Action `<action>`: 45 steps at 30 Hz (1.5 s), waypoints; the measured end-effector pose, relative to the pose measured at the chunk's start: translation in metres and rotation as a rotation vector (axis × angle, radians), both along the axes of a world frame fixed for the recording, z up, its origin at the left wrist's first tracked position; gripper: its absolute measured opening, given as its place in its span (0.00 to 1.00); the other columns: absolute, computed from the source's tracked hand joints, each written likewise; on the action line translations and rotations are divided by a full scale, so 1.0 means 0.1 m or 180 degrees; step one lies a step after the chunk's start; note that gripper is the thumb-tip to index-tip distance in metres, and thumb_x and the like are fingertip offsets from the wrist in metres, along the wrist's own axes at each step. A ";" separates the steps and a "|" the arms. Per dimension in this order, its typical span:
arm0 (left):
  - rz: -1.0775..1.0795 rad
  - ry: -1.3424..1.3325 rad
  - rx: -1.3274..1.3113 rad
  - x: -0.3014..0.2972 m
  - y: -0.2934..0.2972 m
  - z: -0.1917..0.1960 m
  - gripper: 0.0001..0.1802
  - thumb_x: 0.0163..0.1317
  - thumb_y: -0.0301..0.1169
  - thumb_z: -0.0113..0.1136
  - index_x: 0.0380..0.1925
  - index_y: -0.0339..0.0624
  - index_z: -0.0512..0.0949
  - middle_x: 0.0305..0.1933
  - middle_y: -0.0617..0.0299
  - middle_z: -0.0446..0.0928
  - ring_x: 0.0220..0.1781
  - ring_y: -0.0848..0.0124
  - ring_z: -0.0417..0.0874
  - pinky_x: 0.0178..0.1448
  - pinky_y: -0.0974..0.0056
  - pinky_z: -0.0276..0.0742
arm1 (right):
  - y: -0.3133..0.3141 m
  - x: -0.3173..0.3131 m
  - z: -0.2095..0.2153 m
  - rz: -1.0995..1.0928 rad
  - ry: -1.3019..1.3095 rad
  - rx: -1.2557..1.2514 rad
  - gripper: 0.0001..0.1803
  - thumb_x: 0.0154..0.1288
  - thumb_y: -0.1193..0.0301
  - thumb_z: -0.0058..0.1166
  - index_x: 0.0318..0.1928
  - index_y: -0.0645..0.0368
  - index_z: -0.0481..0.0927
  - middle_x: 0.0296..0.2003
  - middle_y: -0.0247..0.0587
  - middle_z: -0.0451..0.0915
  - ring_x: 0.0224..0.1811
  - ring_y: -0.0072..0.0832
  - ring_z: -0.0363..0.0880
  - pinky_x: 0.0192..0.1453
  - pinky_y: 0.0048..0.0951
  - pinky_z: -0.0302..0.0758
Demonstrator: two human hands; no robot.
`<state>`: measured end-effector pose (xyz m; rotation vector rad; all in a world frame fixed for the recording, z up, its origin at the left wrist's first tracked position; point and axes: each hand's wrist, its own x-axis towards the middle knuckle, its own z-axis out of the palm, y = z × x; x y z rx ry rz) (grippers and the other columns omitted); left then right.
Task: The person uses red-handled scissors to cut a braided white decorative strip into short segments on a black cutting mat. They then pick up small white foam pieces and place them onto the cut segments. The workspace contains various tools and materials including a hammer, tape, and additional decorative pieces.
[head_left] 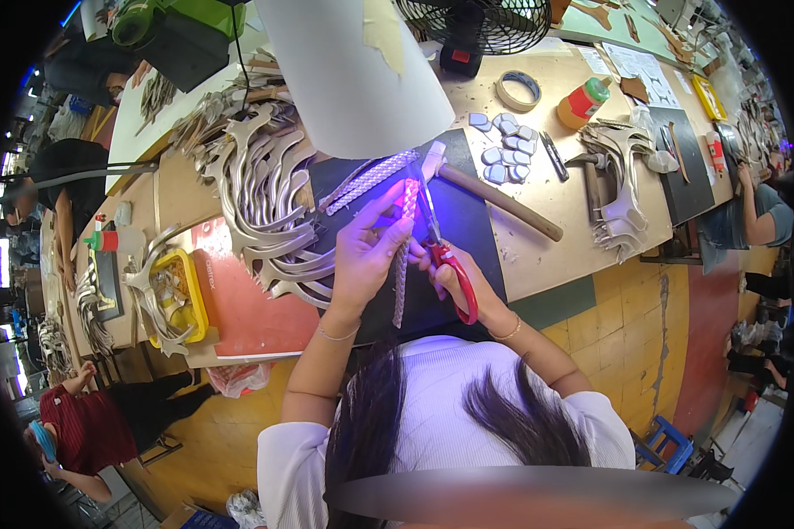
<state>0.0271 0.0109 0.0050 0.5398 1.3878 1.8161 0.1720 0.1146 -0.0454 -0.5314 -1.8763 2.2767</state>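
My left hand (365,254) pinches a narrow braided strap (400,286), its tail hanging below the fingers and its upper end lit pink and violet. In my right hand (469,275) is a pair of scissors (450,264) with red handles, the blades pointing up beside the strap's upper end. I cannot tell whether the blades touch the strap. More pale braided straps (372,182) lie on the black mat (476,242) just beyond my left hand. A hammer (501,203) with a wooden handle rests to the right of the scissors.
A large white cylinder (348,79) hangs over the table's middle. Metallic cut strips (260,198) pile up at left, beside a red sheet (243,295). Rightward are grey pieces (507,152), a tape roll (518,91), a bottle (582,104), a knife (554,157) and a fan (476,25).
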 end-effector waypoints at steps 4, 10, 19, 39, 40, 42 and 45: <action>0.0019 -0.0051 -0.0029 0.04 0.02 -0.01 0.27 0.67 0.24 0.61 0.66 0.38 0.70 0.46 0.59 0.72 0.32 0.70 0.86 0.34 0.71 0.81 | 0.01 0.00 0.06 -0.0138 0.0059 0.0362 0.40 0.60 0.32 0.52 0.43 0.62 0.73 0.27 0.31 0.72 0.30 0.18 0.72 0.35 0.22 0.70; 0.0128 -0.0055 0.0117 0.10 0.06 -0.02 0.27 0.67 0.23 0.60 0.67 0.38 0.69 0.43 0.59 0.73 0.32 0.69 0.86 0.36 0.68 0.85 | -0.05 -0.07 0.10 -0.0366 0.0078 0.0300 0.46 0.51 0.24 0.50 0.42 0.59 0.72 0.29 0.27 0.70 0.20 0.11 0.65 0.20 0.16 0.64; 0.0145 -0.0054 0.0090 0.14 0.09 -0.02 0.27 0.68 0.23 0.59 0.67 0.38 0.67 0.40 0.60 0.75 0.34 0.69 0.86 0.39 0.67 0.86 | 0.00 0.02 0.16 -0.0241 -0.0421 0.0100 0.38 0.58 0.32 0.56 0.38 0.60 0.75 0.19 0.28 0.70 0.20 0.15 0.71 0.22 0.20 0.67; -0.1446 0.1923 -0.0925 -0.64 -0.05 0.42 0.09 0.55 0.28 0.73 0.35 0.38 0.88 0.25 0.67 0.79 0.22 0.83 0.72 0.26 0.73 0.64 | 0.47 0.40 0.26 0.1084 -0.0242 0.1012 0.42 0.55 0.31 0.57 0.38 0.64 0.76 0.23 0.40 0.72 0.26 0.32 0.73 0.34 0.32 0.71; -0.1489 0.1907 -0.0944 -0.65 -0.05 0.43 0.08 0.55 0.28 0.73 0.35 0.38 0.88 0.25 0.67 0.79 0.22 0.83 0.73 0.26 0.73 0.65 | 0.47 0.39 0.28 0.1095 -0.0255 0.1069 0.42 0.55 0.31 0.57 0.37 0.64 0.77 0.23 0.41 0.72 0.26 0.33 0.74 0.34 0.32 0.71; -0.1579 0.1849 -0.1022 -0.66 -0.03 0.45 0.08 0.55 0.28 0.73 0.34 0.37 0.88 0.25 0.66 0.80 0.22 0.83 0.74 0.26 0.73 0.65 | 0.48 0.38 0.30 0.1121 -0.0300 0.1154 0.42 0.54 0.31 0.58 0.37 0.65 0.77 0.23 0.42 0.73 0.26 0.34 0.75 0.34 0.33 0.72; -0.1677 0.1926 -0.1084 -0.68 -0.02 0.50 0.08 0.54 0.29 0.73 0.34 0.37 0.88 0.24 0.66 0.80 0.22 0.82 0.74 0.26 0.73 0.66 | 0.48 0.37 0.32 0.1169 -0.0366 0.1209 0.42 0.54 0.31 0.59 0.37 0.65 0.77 0.23 0.43 0.74 0.26 0.34 0.76 0.33 0.34 0.72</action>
